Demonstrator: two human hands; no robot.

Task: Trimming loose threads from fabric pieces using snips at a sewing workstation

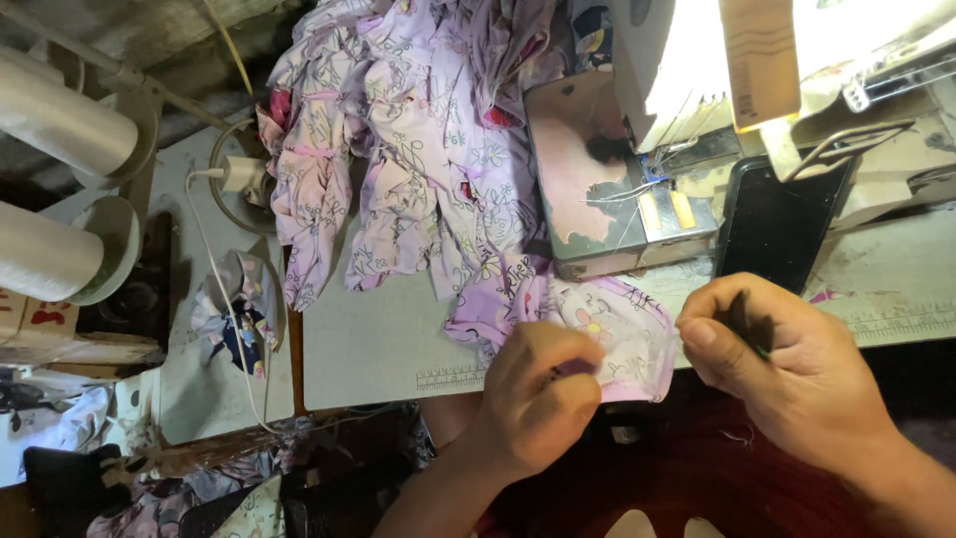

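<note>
Head view, looking down: the left hand (543, 399) sits at the near edge of the sewing table (368, 349), its fingers curled shut and pinching the lower edge of a small lilac printed garment piece (607, 324). That piece lies on the tabletop right at the near edge and partly overhangs it, with a flower print showing between the two hands. The right hand (787, 364) hovers just beside the piece's right end, loosely closed, thumb pressed against the forefinger around a small dark tool (745, 324) with a green tip peeking out; what kind of tool it is cannot be told.

Behind the piece, a heap of matching lilac garments (398, 149) spreads toward the far edge of the tabletop. To its right stands the sewing machine (617, 179), its worn metal bed touching the heap. A black phone (782, 224) leans against the machine near the right edge. Off the table's left edge stand two large white thread cones (50, 179), and a white charger cable (214, 289) runs down a side shelf.
</note>
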